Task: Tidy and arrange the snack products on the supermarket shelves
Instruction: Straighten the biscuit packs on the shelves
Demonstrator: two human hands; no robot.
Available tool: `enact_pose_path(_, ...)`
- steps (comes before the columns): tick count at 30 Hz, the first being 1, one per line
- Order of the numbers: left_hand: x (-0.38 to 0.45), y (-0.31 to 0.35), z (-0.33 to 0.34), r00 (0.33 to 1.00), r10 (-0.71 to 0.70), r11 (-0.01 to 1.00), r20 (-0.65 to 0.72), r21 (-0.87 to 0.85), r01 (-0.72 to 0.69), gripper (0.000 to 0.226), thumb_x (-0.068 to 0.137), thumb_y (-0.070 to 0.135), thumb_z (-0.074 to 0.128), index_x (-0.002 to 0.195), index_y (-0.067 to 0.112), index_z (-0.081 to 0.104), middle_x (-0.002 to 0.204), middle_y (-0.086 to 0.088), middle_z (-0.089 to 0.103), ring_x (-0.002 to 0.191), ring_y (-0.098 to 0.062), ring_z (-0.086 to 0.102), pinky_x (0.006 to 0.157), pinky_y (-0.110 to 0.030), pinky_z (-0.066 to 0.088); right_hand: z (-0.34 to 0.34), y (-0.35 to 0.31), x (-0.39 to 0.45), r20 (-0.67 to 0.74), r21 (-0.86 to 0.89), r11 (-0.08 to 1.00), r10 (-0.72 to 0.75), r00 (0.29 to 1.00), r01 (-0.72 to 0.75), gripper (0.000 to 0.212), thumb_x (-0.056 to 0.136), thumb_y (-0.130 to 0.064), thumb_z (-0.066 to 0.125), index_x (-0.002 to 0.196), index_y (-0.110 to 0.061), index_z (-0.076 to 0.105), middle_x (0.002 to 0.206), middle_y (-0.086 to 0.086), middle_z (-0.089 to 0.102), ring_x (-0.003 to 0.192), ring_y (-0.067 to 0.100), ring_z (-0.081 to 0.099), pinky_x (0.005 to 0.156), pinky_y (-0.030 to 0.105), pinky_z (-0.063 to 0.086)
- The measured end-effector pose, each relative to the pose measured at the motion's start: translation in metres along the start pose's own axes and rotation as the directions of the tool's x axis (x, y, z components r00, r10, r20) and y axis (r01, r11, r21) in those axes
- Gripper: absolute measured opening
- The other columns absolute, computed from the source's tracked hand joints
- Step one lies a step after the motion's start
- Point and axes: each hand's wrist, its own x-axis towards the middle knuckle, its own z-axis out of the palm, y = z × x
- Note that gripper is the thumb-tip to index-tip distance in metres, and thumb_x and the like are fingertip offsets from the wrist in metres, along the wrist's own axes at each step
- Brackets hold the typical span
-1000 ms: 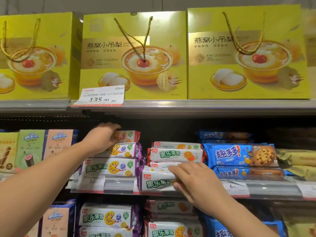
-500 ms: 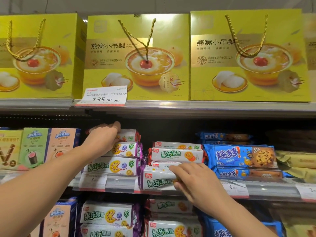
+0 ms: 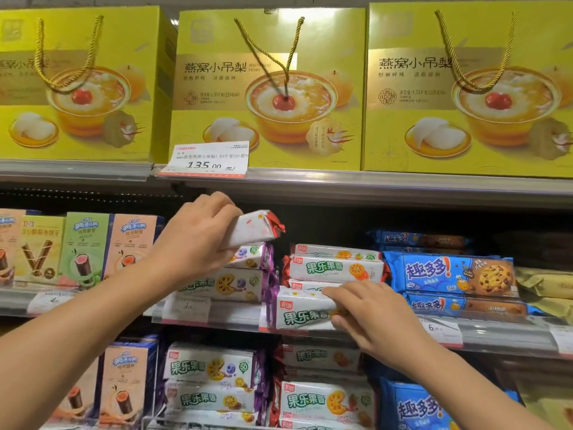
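While the left hand grips 1 red-ended white biscuit packet lifted above the purple-ended stack, the right hand pinches a purple-edged packet at the middle shelf's near edge; sorting looks unfinished.

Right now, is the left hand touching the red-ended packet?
Touching. The head view shows the left hand with fingers curled round the red-ended packet, lifted above the purple stack.
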Motion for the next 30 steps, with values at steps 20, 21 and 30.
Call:
enact_pose_path(20, -0.121, 0.001, 0.034, 0.840, -0.058, 0.928, 0.540, -0.281, 0.245, 0.063, 0.068, 0.058, 0.058, 0.121, 0.024, 0.054, 0.116, 0.005, 0.063, 0.103, -0.017, 0.060, 0.085, -0.038, 0.052, -0.042, -0.031, 0.155, -0.149, -0.054, 0.998, -0.023, 0.989, 0.015, 0.033, 0.094, -0.045, 0.061, 0.122, -0.029, 0.053, 0.103, -0.004, 0.070, 0.095, 0.029, 0.064, 0.072, 0.040, 0.050)
enact_pose_path(21, -0.122, 0.000, 0.034, 0.845, -0.052, 0.922, 0.532, -0.299, 0.245, 0.056, 0.070, 0.056, 0.060, 0.117, 0.026, 0.053, 0.110, 0.007, 0.063, 0.097, -0.014, 0.059, 0.079, -0.035, 0.050, -0.037, -0.033, 0.168, -0.128, -0.044, 0.999, -0.011, 0.992, 0.006, 0.034, 0.096, -0.047, 0.058, 0.124, -0.029, 0.052, 0.109, -0.003, 0.070, 0.098, 0.030, 0.064, 0.073, 0.039, 0.049)
enact_pose_path(30, -0.126, -0.004, 0.038, 0.869, -0.062, 0.887, 0.490, -0.372, 0.274, 0.042, 0.072, 0.052, 0.063, 0.104, 0.027, 0.052, 0.090, 0.009, 0.058, 0.078, -0.012, 0.053, 0.066, -0.033, 0.046, 0.014, -0.064, 0.261, 0.216, 0.097, 0.987, 0.103, 0.971, -0.127, 0.038, 0.097, -0.047, 0.058, 0.131, -0.030, 0.054, 0.114, 0.005, 0.068, 0.095, 0.026, 0.064, 0.078, 0.035, 0.054)
